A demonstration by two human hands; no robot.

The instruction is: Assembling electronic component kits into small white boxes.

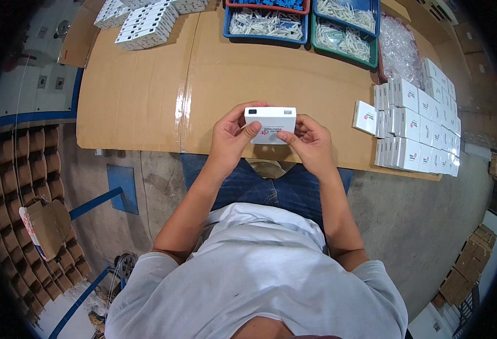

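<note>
A small white box with a red mark on its face is held between both hands over the near edge of the cardboard-covered table. My left hand grips its left side, thumb on the front face. My right hand grips its right side, thumb also on the front. The box top faces away from me and shows two small dark marks.
Stacked white boxes stand in rows at the right, one apart from them. Blue and green trays of white parts sit at the far edge, beside clear bags. More white boxes lie far left. Cardboard dividers stand at left.
</note>
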